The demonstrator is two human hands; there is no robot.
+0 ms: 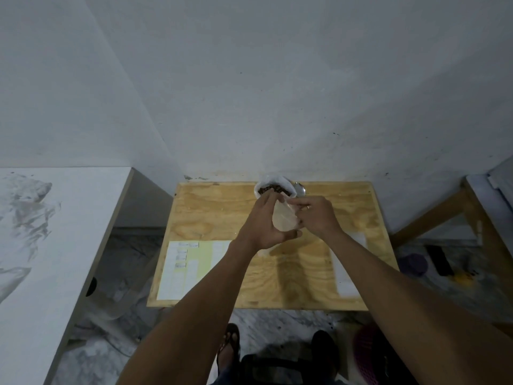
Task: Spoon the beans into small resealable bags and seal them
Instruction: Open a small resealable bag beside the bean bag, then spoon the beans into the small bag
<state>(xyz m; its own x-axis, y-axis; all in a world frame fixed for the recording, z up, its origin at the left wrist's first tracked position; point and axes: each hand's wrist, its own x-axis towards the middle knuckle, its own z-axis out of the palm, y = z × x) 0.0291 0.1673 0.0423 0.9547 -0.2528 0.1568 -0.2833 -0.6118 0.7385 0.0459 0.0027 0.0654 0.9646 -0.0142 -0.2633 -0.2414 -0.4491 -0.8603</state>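
Small clear resealable plastic bag (284,220), pale and floppy, sits between my two hands above the middle of the bare plywood table (222,212). My left hand (265,226) holds it from the left side, fingers curved up along its edge and the thumb curled beneath its lower end. My right hand (315,216) pinches the bag's upper right edge, fingers bent narrowly round the plastic near its mouth. I cannot tell from here whether the bag's mouth is parted or pressed flat, nor whether anything is inside it.

Just beyond my fingertips, at the far edge of the table against the wall, I see a white plastic sack with its rim rolled down (273,182), and it is filled with dark brown beans (273,189). Just to the right of that sack lies a shiny metal spoon (300,188), its bowl showing on the wood; neither hand touches it.

On the near left part of the table lies a pale yellow and white sheet of paper (191,269) with small white labels along its upper left. A white strip (347,273) lies along the table's right side, partly behind my right forearm. Below the table's near edge I see a sandalled foot (229,345) on the marbled floor.
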